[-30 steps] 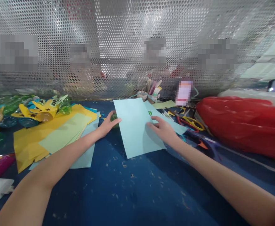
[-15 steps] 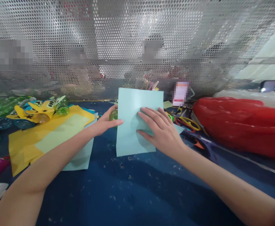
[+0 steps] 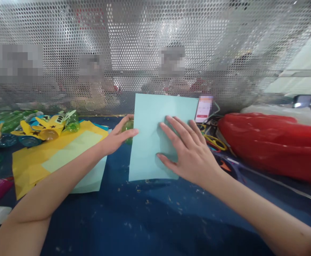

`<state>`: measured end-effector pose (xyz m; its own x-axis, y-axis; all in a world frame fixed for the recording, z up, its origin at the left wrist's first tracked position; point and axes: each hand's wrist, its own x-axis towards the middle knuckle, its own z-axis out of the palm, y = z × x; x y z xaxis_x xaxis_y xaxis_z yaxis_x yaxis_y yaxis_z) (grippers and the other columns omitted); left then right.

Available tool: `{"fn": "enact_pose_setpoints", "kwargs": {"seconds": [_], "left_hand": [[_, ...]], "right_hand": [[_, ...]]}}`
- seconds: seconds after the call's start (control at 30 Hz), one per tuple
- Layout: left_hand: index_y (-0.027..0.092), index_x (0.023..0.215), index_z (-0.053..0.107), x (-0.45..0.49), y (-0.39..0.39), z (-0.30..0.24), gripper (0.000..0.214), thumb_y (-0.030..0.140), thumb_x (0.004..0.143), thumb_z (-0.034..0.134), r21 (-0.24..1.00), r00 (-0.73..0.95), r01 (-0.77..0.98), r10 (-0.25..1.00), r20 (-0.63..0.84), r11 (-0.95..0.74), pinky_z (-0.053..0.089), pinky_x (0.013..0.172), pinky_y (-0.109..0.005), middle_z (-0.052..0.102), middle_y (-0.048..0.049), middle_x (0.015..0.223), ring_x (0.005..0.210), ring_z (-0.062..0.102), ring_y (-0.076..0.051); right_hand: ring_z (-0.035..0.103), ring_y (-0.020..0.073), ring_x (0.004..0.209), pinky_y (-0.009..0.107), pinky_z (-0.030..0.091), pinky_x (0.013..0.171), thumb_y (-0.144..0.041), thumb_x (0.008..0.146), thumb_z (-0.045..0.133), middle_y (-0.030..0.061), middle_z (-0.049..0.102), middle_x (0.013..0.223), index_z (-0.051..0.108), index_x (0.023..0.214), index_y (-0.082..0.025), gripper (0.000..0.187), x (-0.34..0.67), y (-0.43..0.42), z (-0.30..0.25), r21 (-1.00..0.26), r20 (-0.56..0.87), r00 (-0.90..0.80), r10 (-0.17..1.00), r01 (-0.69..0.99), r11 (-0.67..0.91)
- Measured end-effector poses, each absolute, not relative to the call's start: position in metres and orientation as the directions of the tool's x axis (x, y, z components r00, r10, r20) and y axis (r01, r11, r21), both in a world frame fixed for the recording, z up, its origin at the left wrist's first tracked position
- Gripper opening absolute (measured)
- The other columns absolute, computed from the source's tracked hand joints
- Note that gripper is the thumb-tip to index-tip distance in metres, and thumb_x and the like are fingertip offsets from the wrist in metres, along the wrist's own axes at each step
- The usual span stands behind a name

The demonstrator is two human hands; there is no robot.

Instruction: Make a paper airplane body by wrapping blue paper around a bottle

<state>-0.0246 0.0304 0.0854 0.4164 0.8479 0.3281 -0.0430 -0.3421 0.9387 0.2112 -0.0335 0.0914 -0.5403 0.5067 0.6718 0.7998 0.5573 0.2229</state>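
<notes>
A light blue sheet of paper (image 3: 147,142) stands nearly upright before me. My left hand (image 3: 116,137) curls round a green plastic bottle piece (image 3: 129,129) behind the sheet's left edge. Its thumb presses the paper's edge from the front, while the other fingers are partly hidden. Across the right half of the sheet lies my right hand (image 3: 190,149), fingers spread flat against the paper. Most of the bottle piece is hidden by the sheet.
Yellow sheets (image 3: 51,156) and a pale green sheet (image 3: 75,151) lie at left, below decorated bottle cutouts (image 3: 50,126). Scissors (image 3: 215,142), a lit phone (image 3: 203,108) and a large red plastic bag (image 3: 272,142) are at right. Perforated metal mesh (image 3: 134,42) rises behind the blue table (image 3: 134,227).
The blue sheet now looks wider and reaches higher and farther right, over the sticks behind it. My right hand has shifted slightly right; my left hand has barely moved.
</notes>
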Motion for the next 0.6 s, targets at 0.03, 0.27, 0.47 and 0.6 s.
{"fn": "enact_pose_setpoints", "kwargs": {"seconds": [0.03, 0.27, 0.47, 0.6], "left_hand": [[0.027, 0.118, 0.048, -0.0248, 0.0310, 0.0856, 0.051, 0.053, 0.076, 0.063, 0.941, 0.411, -0.046, 0.852, 0.323, -0.335, 0.051, 0.083, -0.043, 0.062, -0.0052, 0.107, 0.101, 0.061, -0.027], [0.027, 0.113, 0.050, -0.0230, 0.0308, 0.0861, 0.047, 0.048, 0.074, 0.066, 0.956, 0.415, -0.091, 0.862, 0.292, -0.280, 0.051, 0.079, -0.037, 0.062, -0.0032, 0.110, 0.099, 0.061, -0.025], [0.026, 0.117, 0.049, -0.0219, 0.0305, 0.0825, 0.053, 0.053, 0.074, 0.067, 0.953, 0.427, -0.095, 0.853, 0.300, -0.288, 0.048, 0.086, -0.037, 0.058, -0.0063, 0.122, 0.113, 0.055, -0.028], [0.025, 0.118, 0.050, -0.0229, 0.0357, 0.0767, 0.049, 0.045, 0.077, 0.065, 0.940, 0.407, -0.031, 0.854, 0.323, -0.341, 0.044, 0.094, -0.041, 0.058, -0.0063, 0.123, 0.115, 0.053, -0.029]], "right_hand": [[0.033, 0.0343, 0.138, 0.057, 0.024, 0.113, -0.045, 0.089, 0.051, 0.0138, 0.032, 0.153, 0.017, 0.152, -0.021, 0.075, 0.2117, -0.0332, 0.0917, 0.212, 0.666, -0.537, 0.518, 0.802, 0.559], [0.036, 0.0347, 0.136, 0.062, 0.015, 0.113, -0.061, 0.087, 0.046, 0.0143, 0.039, 0.150, 0.029, 0.148, -0.023, 0.073, 0.2115, -0.0320, 0.0896, 0.210, 0.647, -0.528, 0.550, 0.817, 0.537], [0.045, 0.0339, 0.130, 0.064, 0.009, 0.113, -0.047, 0.085, 0.059, 0.0132, 0.050, 0.142, 0.047, 0.135, -0.024, 0.056, 0.2103, -0.0344, 0.0880, 0.222, 0.636, -0.535, 0.557, 0.817, 0.532], [0.047, 0.0346, 0.128, 0.067, 0.014, 0.110, -0.056, 0.084, 0.056, 0.0141, 0.049, 0.141, 0.053, 0.125, -0.023, 0.053, 0.2122, -0.0353, 0.0904, 0.134, 0.587, -0.549, 0.595, 0.791, 0.597]]}}
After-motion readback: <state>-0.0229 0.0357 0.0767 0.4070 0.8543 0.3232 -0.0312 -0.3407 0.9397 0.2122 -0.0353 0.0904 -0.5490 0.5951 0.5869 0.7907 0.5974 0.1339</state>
